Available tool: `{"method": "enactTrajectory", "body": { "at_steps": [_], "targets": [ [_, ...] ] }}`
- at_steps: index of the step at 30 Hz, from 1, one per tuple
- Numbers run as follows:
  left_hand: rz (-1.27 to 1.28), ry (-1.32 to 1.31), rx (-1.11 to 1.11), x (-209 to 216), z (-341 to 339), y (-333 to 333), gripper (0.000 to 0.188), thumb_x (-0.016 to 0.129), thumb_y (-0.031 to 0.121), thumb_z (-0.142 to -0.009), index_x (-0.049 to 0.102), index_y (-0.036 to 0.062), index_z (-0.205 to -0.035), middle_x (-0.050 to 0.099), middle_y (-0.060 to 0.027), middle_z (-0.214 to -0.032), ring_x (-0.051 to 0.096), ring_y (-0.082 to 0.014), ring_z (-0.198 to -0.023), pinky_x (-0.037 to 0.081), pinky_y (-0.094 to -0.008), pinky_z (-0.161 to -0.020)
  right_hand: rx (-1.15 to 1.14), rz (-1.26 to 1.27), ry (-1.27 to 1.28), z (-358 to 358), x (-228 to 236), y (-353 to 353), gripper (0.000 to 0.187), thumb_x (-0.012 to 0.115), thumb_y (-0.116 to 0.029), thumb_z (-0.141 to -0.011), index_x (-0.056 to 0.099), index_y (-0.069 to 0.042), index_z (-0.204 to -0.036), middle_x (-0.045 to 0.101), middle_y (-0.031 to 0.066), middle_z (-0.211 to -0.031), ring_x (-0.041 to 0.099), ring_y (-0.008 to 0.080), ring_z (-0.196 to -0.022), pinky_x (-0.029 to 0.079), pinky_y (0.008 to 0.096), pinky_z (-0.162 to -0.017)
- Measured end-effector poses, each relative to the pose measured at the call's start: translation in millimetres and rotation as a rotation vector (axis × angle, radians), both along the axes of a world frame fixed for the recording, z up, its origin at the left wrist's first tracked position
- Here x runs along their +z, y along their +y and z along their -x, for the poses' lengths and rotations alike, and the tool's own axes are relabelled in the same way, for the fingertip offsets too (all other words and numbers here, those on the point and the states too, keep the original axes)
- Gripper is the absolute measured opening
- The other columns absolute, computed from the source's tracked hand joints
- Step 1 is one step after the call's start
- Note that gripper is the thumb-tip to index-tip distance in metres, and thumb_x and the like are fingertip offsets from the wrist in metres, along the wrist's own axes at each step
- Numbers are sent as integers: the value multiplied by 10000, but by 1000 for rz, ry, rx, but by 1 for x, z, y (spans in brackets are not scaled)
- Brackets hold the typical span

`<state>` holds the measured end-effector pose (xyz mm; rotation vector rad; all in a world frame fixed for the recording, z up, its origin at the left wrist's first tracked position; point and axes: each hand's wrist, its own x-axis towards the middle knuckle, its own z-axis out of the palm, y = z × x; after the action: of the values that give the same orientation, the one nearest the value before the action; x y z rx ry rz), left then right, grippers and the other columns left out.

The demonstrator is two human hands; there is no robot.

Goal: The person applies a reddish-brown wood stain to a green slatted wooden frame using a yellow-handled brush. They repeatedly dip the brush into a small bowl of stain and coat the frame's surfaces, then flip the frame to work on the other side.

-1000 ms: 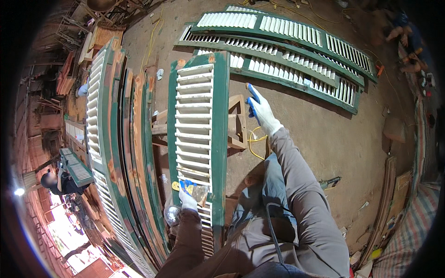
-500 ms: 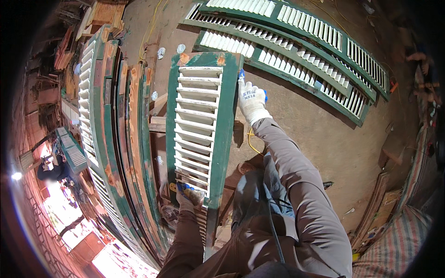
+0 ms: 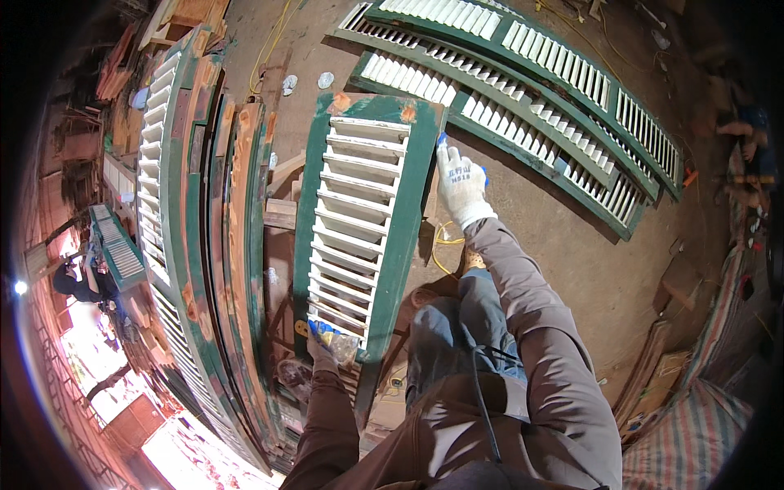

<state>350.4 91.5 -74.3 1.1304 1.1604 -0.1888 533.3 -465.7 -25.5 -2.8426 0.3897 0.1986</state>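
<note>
A green shutter (image 3: 408, 212) with white slats lies lengthwise in front of me, its paint worn at the far end. My left hand (image 3: 327, 345), in a white glove with blue fingertips, grips its near end from below. My right hand (image 3: 460, 186), gloved the same way, is closed over the shutter's right edge near the far end, with the arm stretched out. My knee in blue trousers (image 3: 457, 318) sits just right of the shutter.
Several curved green and bare-wood shutters (image 3: 204, 229) stand stacked on edge at the left. Long green shutters (image 3: 523, 90) lie on the dirt floor beyond. A yellow cable (image 3: 441, 245) runs under my right arm. Another person (image 3: 77, 282) works far left. Boards (image 3: 653, 367) lie lower right.
My right hand has moved from the open floor beside the shutter onto its right edge. My left hand has stayed at the near end.
</note>
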Motion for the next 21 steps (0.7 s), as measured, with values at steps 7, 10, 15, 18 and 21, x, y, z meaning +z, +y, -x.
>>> {"method": "enactTrajectory", "body": {
  "at_steps": [7, 10, 15, 18, 21],
  "targets": [
    [-58, -43, -60, 7, 1, -9, 370, 646, 475, -960, 677, 120, -1060, 652, 0, -980, 636, -180, -871, 546, -377, -779, -80, -162, -242, 24, -2, -14, 526, 571, -121, -887, 500, -120, -1408, 640, 139, -1148, 680, 324, -956, 550, 450, -797],
    [-14, 18, -50, 10, -4, -16, 346, 631, 472, -967, 684, 133, -1007, 655, 14, -870, 629, -168, -739, 538, -336, -667, -195, -456, -277, 4, -4, -23, 550, 551, -133, -879, 490, -104, -1424, 625, 137, -1200, 654, 351, -1021, 539, 450, -852],
    [-76, 142, -149, 18, -1, -4, 577, 497, 556, -988, 607, 109, -1336, 649, -90, -1274, 647, -310, -1113, 550, -460, -952, -257, -682, -238, 12, -7, -4, 466, 529, -174, -900, 548, -115, -1362, 631, 128, -1164, 642, 340, -1044, 523, 447, -875],
    [-6, 140, -115, 35, -9, -30, 592, 470, 561, -993, 592, 113, -1360, 629, -91, -1309, 633, -322, -1140, 541, -482, -966, -331, -708, -284, 19, -18, -12, 426, 514, -182, -919, 565, -137, -1340, 632, 131, -1151, 642, 345, -1033, 520, 450, -866],
    [131, 161, -91, 49, -16, -36, 627, 449, 577, -995, 539, 129, -1424, 549, -120, -1412, 549, -363, -1247, 494, -527, -1020, -389, -650, -422, 9, -24, -14, 362, 508, -195, -937, 589, -143, -1286, 630, 138, -1110, 641, 349, -1017, 519, 448, -848]
  ]
}}
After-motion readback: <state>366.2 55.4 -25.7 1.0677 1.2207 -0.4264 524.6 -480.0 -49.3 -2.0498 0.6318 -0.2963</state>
